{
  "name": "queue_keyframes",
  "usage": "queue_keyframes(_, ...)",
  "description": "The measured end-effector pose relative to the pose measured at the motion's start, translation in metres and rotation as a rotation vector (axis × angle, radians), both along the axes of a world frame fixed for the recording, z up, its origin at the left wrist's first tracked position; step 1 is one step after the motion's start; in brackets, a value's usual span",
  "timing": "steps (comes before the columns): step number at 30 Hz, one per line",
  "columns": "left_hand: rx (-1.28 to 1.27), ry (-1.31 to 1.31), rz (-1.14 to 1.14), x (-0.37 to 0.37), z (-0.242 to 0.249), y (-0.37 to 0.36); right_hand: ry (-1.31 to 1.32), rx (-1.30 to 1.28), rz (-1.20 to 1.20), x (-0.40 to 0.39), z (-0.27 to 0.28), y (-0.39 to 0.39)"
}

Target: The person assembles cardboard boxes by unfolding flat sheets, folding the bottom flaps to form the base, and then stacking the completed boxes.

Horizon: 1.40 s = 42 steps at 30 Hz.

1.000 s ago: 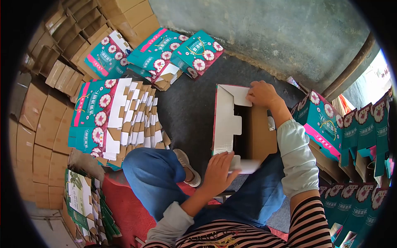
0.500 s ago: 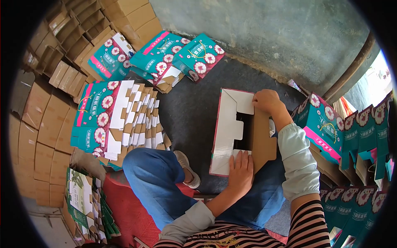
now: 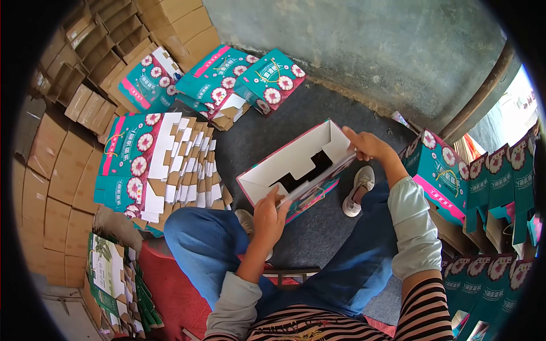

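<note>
A teal-and-magenta printed carton (image 3: pixel 294 149) hangs tilted in front of my knees, its white-lined flap side facing up. Dark cutout openings show between the white flaps. My left hand (image 3: pixel 269 218) grips its near left corner, fingertips over the edge. At the far right corner, my right hand (image 3: pixel 368 144) pinches the rim between thumb and fingers. Along the near side, a printed teal panel shows below a pale flap edge that is blurred.
Flat printed cartons lie in a fanned stack (image 3: pixel 133 153) at left, with more cartons (image 3: pixel 273 79) by the wall. Standing teal cartons (image 3: pixel 441 170) line the right side. Brown boxes (image 3: pixel 62 170) are piled at far left. A green-and-white stack (image 3: pixel 108 273) sits lower left.
The carton has turned from upright to slanting, and its brown flap is no longer visible. My left hand moved left to the near corner. My right foot has come into view.
</note>
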<state>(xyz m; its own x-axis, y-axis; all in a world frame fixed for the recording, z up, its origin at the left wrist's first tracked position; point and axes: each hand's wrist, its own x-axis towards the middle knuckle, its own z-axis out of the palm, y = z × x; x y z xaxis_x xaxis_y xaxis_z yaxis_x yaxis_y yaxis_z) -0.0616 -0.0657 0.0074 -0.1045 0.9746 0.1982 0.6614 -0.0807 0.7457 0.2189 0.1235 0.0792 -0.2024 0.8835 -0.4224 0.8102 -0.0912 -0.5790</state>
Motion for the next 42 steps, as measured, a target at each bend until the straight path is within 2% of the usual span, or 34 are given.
queue_keyframes(2, -0.042, -0.042, 0.144, 0.007, 0.002, 0.004, 0.027, 0.036, -0.038, 0.0, -0.002, 0.0)
queue_keyframes(3, 0.062, -0.042, 0.186, 0.01, 0.0, 0.008, 0.04, 0.052, -0.053, -0.003, -0.002, -0.002)
queue_keyframes(5, 0.263, -0.039, 0.273, 0.013, -0.01, 0.016, -0.087, 0.477, 0.097, -0.011, -0.008, -0.012)
queue_keyframes(6, 0.274, -0.012, 0.234, 0.011, -0.011, 0.019, -0.148, 0.69, 0.175, -0.018, -0.012, -0.018)
queue_keyframes(9, 0.279, 0.658, 0.197, 0.013, -0.007, 0.015, -0.18, 0.892, 0.482, -0.039, -0.007, -0.042)
queue_keyframes(12, 0.221, 0.548, -0.021, 0.013, -0.007, 0.009, -0.296, 0.771, 0.699, -0.046, -0.028, -0.055)
queue_keyframes(15, 0.144, 0.577, -0.047, 0.011, -0.02, 0.013, -0.342, 0.609, 0.636, -0.056, -0.033, -0.053)
queue_keyframes(21, 0.067, 0.562, -0.128, 0.007, -0.027, 0.017, -0.393, 0.425, 0.676, -0.06, -0.033, -0.045)
queue_keyframes(27, 0.115, 0.494, -0.143, 0.005, -0.023, 0.018, -0.33, 0.533, 0.69, -0.056, -0.042, -0.042)
queue_keyframes(30, 0.257, 0.398, -0.101, 0.003, -0.005, 0.008, -0.235, 0.489, 0.647, -0.051, -0.027, -0.042)
queue_keyframes(33, 0.38, 0.16, 0.242, -0.02, -0.003, 0.011, -0.048, 0.543, 0.352, -0.048, -0.01, -0.029)
queue_keyframes(34, 0.257, -0.029, 0.383, -0.031, -0.01, 0.018, -0.071, 0.717, 0.211, -0.045, -0.011, -0.023)
queue_keyframes(35, 0.136, -0.217, 0.525, -0.046, -0.018, 0.028, -0.113, 0.781, 0.103, -0.039, -0.022, -0.014)
queue_keyframes(37, -0.348, -0.67, 0.37, -0.09, -0.019, 0.044, -0.184, 0.913, -0.111, -0.025, -0.058, 0.015)
queue_keyframes(38, -0.475, -0.898, 0.513, -0.087, -0.031, 0.051, -0.052, 0.731, -0.142, -0.018, -0.073, 0.029)
queue_keyframes(40, -0.788, -1.167, 0.527, -0.089, -0.04, 0.055, 0.194, 0.356, -0.199, -0.004, -0.098, 0.05)
queue_keyframes(41, -0.95, -1.301, 0.522, -0.087, -0.042, 0.056, 0.19, 0.292, -0.226, 0.0, -0.104, 0.059)
queue_keyframes(42, -0.901, -1.235, 0.533, -0.079, -0.039, 0.053, 0.184, 0.226, -0.255, 0.001, -0.104, 0.062)
